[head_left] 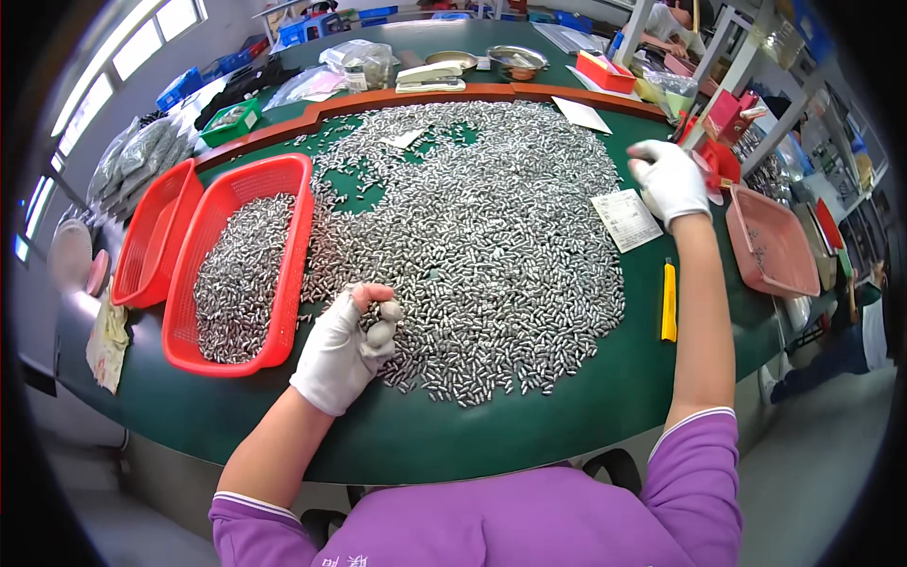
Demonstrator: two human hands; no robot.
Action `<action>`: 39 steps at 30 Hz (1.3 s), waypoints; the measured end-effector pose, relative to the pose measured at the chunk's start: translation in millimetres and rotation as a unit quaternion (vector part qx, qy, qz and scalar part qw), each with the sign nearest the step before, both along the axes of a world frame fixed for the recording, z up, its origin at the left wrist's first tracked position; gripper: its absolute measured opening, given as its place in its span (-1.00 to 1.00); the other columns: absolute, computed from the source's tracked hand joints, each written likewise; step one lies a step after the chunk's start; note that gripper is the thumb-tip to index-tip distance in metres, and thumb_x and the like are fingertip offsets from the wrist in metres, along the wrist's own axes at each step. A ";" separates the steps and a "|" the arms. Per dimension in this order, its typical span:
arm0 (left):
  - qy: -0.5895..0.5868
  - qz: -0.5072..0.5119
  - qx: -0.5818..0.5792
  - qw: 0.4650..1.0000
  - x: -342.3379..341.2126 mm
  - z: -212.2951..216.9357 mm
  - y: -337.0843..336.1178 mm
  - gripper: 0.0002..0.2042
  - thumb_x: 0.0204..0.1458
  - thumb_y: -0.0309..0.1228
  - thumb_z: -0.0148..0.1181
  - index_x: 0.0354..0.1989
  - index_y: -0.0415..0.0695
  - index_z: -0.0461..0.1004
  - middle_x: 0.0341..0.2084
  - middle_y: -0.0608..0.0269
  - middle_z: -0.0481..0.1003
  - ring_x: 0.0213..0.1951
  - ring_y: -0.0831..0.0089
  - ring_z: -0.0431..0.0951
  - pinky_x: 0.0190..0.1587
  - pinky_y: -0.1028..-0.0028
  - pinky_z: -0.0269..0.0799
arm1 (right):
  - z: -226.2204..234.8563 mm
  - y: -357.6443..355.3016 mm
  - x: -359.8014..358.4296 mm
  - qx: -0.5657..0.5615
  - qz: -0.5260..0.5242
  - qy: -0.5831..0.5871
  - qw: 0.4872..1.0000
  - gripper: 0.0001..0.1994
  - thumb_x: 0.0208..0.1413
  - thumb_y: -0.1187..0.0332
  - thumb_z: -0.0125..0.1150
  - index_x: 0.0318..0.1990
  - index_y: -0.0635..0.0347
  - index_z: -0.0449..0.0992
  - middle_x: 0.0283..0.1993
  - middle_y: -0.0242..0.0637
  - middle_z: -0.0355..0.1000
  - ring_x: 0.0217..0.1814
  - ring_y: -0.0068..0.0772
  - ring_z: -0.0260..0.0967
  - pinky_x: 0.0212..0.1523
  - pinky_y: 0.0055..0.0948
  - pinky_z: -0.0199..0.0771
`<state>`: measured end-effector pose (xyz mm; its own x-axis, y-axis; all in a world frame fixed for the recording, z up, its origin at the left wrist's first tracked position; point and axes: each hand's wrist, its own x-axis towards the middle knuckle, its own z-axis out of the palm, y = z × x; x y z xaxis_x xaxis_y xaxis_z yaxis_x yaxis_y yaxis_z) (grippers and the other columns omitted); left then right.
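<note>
A wide heap of small silvery metal pieces (491, 217) covers the green table (529, 416). My left hand (345, 345), in a white glove, is closed around a handful of these pieces at the heap's near left edge, beside a red basket (293, 236) partly filled with the same pieces. My right hand (669, 180), also gloved in white, reaches to the far right, just past the heap, with its fingers curled near some red objects (720, 161). Whether it holds anything I cannot tell.
A second, empty-looking red basket (151, 236) lies left of the first. A pink tray (775, 246) sits at the right edge, a yellow knife (669, 302) and a paper slip (625, 219) lie near my right arm. Bags, bowls and boxes crowd the far side.
</note>
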<state>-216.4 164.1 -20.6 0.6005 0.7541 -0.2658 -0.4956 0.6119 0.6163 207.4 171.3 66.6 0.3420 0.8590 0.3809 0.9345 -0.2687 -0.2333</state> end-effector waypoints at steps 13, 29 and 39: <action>-0.010 0.015 -0.002 1.000 -0.3 5.7 -0.8 -0.75 0.24 -0.19 0.06 -0.15 -0.13 0.42 -0.36 0.28 0.43 -0.51 0.61 0.32 -0.49 0.64 0.22 | -68.5 0.8 -230.1 -0.081 0.438 0.013 0.895 -0.90 -0.08 0.32 0.26 -0.38 0.05 0.52 -0.42 -0.24 0.42 -0.29 -0.08 0.44 -0.26 -0.18 0.46; 0.022 -0.067 0.034 0.997 4.7 17.5 -12.2 -0.79 0.14 -0.43 0.19 -0.12 -0.08 0.30 -0.43 0.44 0.31 -0.53 0.74 0.20 -0.51 0.71 0.09 | -50.1 -20.3 -216.4 -0.091 0.458 0.410 0.784 -0.85 0.01 0.36 0.34 -0.24 0.11 0.64 -0.31 -0.31 0.46 -0.16 -0.38 0.41 -0.09 -0.46 0.42; 0.054 -0.055 0.050 0.996 1.7 11.7 -8.9 -0.84 0.15 -0.36 0.21 -0.20 -0.06 0.36 -0.43 0.40 0.39 -0.53 0.72 0.25 -0.50 0.72 0.14 | -46.9 -22.6 -218.9 -0.056 0.465 0.348 0.812 -0.78 -0.03 0.39 0.39 -0.18 0.04 0.65 -0.31 -0.33 0.44 -0.27 -0.41 0.42 -0.22 -0.46 0.43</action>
